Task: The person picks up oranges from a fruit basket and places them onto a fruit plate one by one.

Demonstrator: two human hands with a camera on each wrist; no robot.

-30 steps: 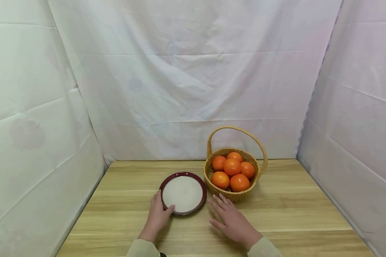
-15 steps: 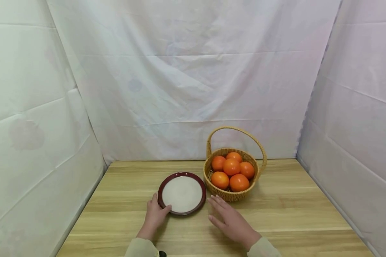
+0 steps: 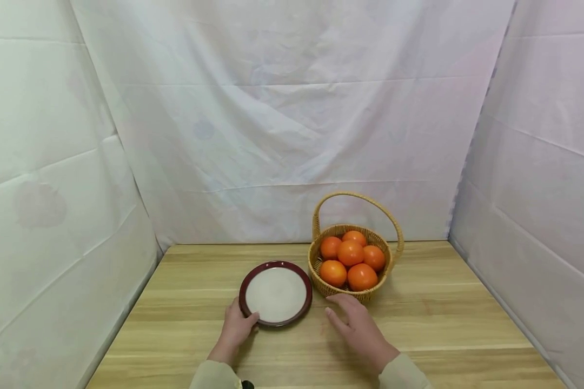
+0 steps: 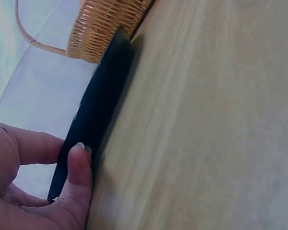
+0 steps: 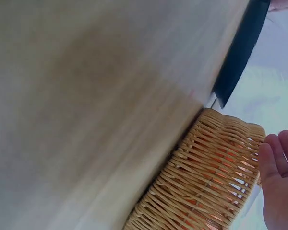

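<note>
A round plate (image 3: 276, 295) with a dark red rim and pale centre stands in the middle of the table in the head view. My left hand (image 3: 235, 327) pinches its lower left rim, thumb over the edge and fingers at the side. The left wrist view shows the plate's dark side (image 4: 98, 98) edge-on, with the thumb (image 4: 79, 167) against it. Close to the near side of a wicker basket (image 3: 352, 296), my right hand (image 3: 360, 327) is held with fingers extended, holding nothing. Several round orange fruits (image 3: 350, 253) fill the basket.
The basket's tall arched handle (image 3: 352, 194) rises behind the fruits. Its left side sits right beside the plate. White cloth (image 3: 272, 124) hangs behind and along both sides of the wood-grain table (image 3: 185, 302).
The plate and left hand have shifted very slightly left. My right hand has moved a little to the right, and its fingers have drawn closer together.
</note>
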